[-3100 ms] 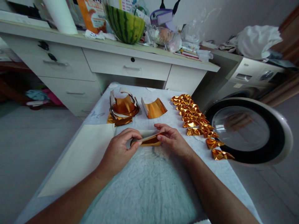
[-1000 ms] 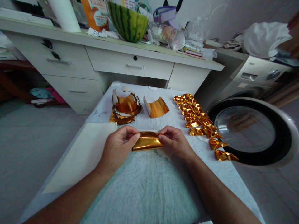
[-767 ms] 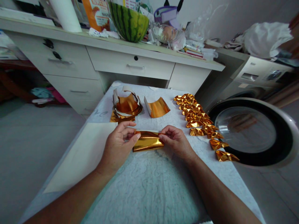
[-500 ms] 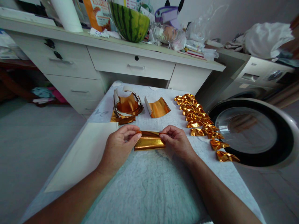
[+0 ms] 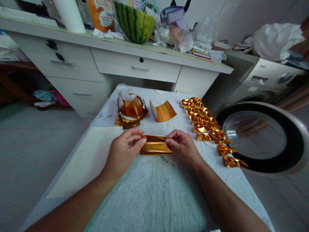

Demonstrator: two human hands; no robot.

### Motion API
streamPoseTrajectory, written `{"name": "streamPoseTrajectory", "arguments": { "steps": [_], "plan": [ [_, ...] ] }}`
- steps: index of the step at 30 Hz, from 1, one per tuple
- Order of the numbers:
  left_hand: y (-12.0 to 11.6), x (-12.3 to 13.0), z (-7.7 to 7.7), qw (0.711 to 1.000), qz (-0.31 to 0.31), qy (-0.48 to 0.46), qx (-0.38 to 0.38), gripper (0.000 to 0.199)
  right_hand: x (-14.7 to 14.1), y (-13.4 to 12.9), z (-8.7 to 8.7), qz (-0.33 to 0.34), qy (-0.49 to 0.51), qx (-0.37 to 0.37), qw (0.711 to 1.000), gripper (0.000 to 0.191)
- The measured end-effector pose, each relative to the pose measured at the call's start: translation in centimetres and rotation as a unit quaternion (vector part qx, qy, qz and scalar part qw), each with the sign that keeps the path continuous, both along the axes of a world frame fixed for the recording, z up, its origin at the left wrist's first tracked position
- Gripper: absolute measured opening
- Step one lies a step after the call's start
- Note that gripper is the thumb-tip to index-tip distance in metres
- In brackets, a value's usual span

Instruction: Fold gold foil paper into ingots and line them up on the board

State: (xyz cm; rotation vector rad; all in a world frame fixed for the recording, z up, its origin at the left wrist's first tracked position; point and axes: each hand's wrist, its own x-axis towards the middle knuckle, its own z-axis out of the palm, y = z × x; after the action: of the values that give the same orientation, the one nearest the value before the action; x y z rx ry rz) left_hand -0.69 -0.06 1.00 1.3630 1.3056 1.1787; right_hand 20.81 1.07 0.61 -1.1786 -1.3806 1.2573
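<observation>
Fingers (image 5: 139, 144) first. What are they on?

Foil (image 5: 155, 148). Left hand (image 5: 124, 146): thumb and index pinched on its left end, up at the far corner. Right hand (image 5: 181, 143): same pinch, right end, far corner. Other fingertips curled, partly hidden.

Where's the foil?

Between the hands, over the middle of the table (image 5: 154, 193), nearer the person than the stack (image 5: 131, 108) and the loose piece (image 5: 164, 112). Folded pieces (image 5: 204, 120) off to the right, white sheet (image 5: 84, 158) to the left. Can't tell whether its near edge touches down.

How would it handle?

Guessing: next to no weight. Paper-like, bendy, a bit of spring, since the loose piece sits curled. Gold face looks slick, so it could slide under a lazy grip. Probably holds a crease, tears if yanked.

Best hold?

I'd say right where they have it. Both ends, thumb on the gold face, finger behind, light even tension. Off the middle, it'd likely dent.

Orientation?

Long axis runs left-right, hand to hand, across the person's front, close to level. Gold face toward the person. Ends look alike, so neither one leads. Dark band along the far edge: fold or reflection, can't tell.
</observation>
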Motion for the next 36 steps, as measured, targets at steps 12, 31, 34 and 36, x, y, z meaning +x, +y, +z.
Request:
{"name": "streamPoseTrajectory", "arguments": {
  "steps": [12, 31, 34, 36],
  "plan": [
    [-0.08, 0.04, 0.39, 1.000, -0.001, 0.010, 0.001, 0.029, -0.03, -0.01, 0.00, 0.000, 0.003, -0.004, 1.000, 0.027],
    [-0.09, 0.02, 0.61, 0.999, 0.015, 0.026, 0.020, 0.026, -0.09, 0.03, 0.07, 0.001, 0.007, -0.010, 1.000, 0.025],
    [-0.12, 0.04, 0.61, 0.999, 0.017, 0.022, 0.017, 0.026, -0.08, 0.00, 0.12, 0.004, 0.005, -0.009, 1.000, 0.024],
    [-0.14, 0.06, 0.60, 1.000, 0.017, 0.020, 0.015, 0.027, -0.06, -0.04, 0.19, 0.006, 0.005, -0.007, 1.000, 0.024]
  ]
}}
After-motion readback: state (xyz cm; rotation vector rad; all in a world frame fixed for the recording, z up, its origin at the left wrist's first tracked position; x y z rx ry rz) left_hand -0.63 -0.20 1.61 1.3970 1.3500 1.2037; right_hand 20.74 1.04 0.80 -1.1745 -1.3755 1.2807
